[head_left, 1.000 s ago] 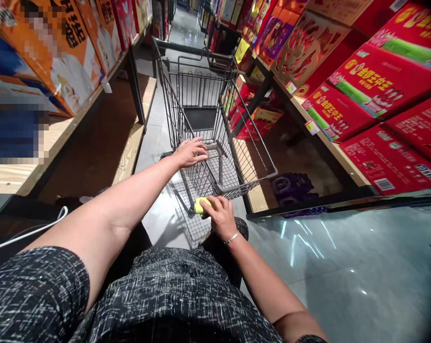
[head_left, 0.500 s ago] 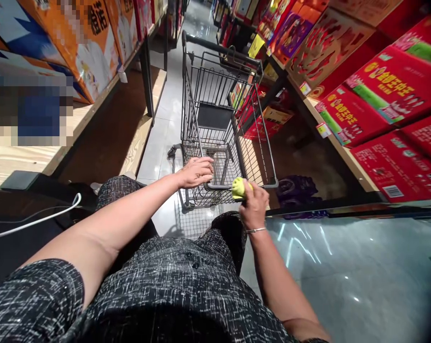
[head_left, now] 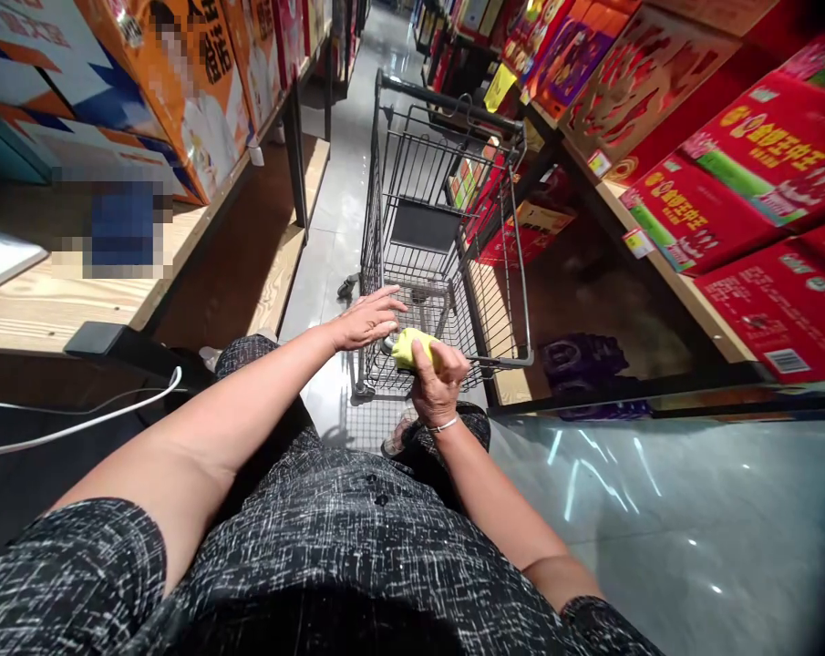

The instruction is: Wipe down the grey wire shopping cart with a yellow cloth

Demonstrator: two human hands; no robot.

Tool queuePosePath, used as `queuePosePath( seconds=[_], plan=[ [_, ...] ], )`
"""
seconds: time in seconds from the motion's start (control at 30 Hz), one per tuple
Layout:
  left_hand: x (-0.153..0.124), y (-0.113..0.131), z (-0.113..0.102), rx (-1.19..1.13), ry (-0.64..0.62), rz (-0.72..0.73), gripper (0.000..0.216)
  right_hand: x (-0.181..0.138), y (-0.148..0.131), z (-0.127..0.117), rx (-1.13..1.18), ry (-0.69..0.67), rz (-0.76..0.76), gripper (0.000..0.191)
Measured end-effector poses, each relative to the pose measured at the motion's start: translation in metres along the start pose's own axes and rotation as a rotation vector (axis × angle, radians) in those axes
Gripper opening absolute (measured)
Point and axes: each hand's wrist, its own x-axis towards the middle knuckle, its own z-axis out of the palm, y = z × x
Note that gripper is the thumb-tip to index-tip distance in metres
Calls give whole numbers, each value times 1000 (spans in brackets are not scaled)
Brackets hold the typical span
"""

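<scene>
A dark wire shopping cart [head_left: 422, 223] stands in front of me with its handle at the far end. My right hand [head_left: 439, 375] is closed around a crumpled yellow cloth [head_left: 412, 350], which rests against the cart's near rim close to the left corner. Just left of the cloth, my left hand [head_left: 367, 319] is open over that corner, fingers stretched forward. Whether its fingers touch the metal, I cannot tell. Part of the near rim is hidden behind the cloth and my right hand.
Wooden shelves with orange boxes [head_left: 172, 100] border the left side. Red boxes [head_left: 760, 155] are stacked on the right shelf, with purple packages [head_left: 582, 360] below. A white cable [head_left: 111, 421] hangs at lower left. Grey tiled floor [head_left: 658, 519] extends at lower right.
My right hand has moved left along the near rim with the cloth, toward my left hand. My left hand's fingers have straightened. The whole view has shifted slightly.
</scene>
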Motion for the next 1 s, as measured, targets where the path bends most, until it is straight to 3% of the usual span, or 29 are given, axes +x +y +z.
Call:
queuePosePath(
  seconds=[0.07, 0.13, 0.2, 0.33, 0.43, 0.5, 0.57, 0.73, 0.8, 0.87, 1.0],
  plan=[
    [-4, -7, -3, 6, 12, -14, 44, -6, -4, 14, 26, 81, -92, 61],
    [-7, -12, -6, 31, 17, -34, 45, -16, -10, 32, 57, 29, -143, 52],
    [-8, -16, -8, 62, 22, -44, 44, -29, -18, 53, 65, -171, -153, 46],
    [-7, -22, -11, 101, 42, -49, 42, -61, -35, 90, 61, -787, -164, 47],
    [-3, -26, -12, 113, 63, -60, 40, -77, -38, 99, 48, -1032, -177, 49],
    [0, -27, -12, 128, 67, -69, 39, -76, -33, 93, 37, -1038, -169, 48],
    [1, -28, -14, 150, 68, -76, 37, -66, -23, 80, 27, -925, -143, 47],
    [0, -26, -17, 176, 95, -90, 38, -24, 8, 39, -30, -257, -79, 50],
    [-2, -26, -18, 178, 89, -101, 37, -21, 16, 35, -52, -145, -83, 51],
    [-4, -27, -20, 183, 77, -122, 37, -32, 17, 42, -54, -223, -101, 47],
    [-9, -27, -23, 201, 72, -143, 38, -75, 6, 71, -46, -709, -97, 40]
  ],
)
